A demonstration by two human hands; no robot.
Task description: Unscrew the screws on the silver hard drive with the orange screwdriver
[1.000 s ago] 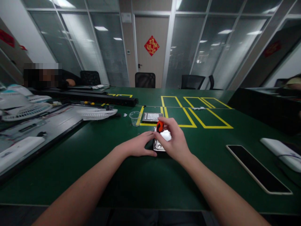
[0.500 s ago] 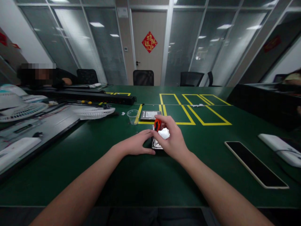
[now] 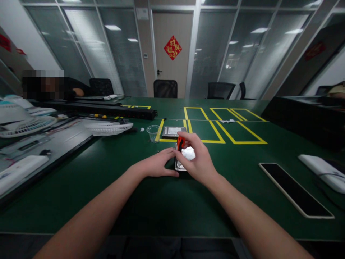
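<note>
In the head view a silver hard drive [image 3: 180,166] lies on the green table in front of me, partly covered by my hands. My left hand [image 3: 159,164] grips its left side, thumb at the near edge and fingers near the far left part. A screwdriver with a red and black handle [image 3: 180,142] stands nearly upright over the drive. My right hand [image 3: 201,157] is closed round that handle, and its tip is hidden behind my fingers. A second hard drive [image 3: 174,131] lies flat just beyond, beside a clear plastic cup [image 3: 153,134].
A phone [image 3: 295,190] and a white device with a cable [image 3: 323,172] lie to the right. Fan parts [image 3: 109,127] and a long black bar [image 3: 107,109] fill the left. Yellow tape [image 3: 245,143] marks rectangles on the table. Another person sits at the far left.
The view has shifted very slightly. Both hands, the screwdriver and the hard drive keep nearly the same positions; any turning of the handle is too small to make out.
</note>
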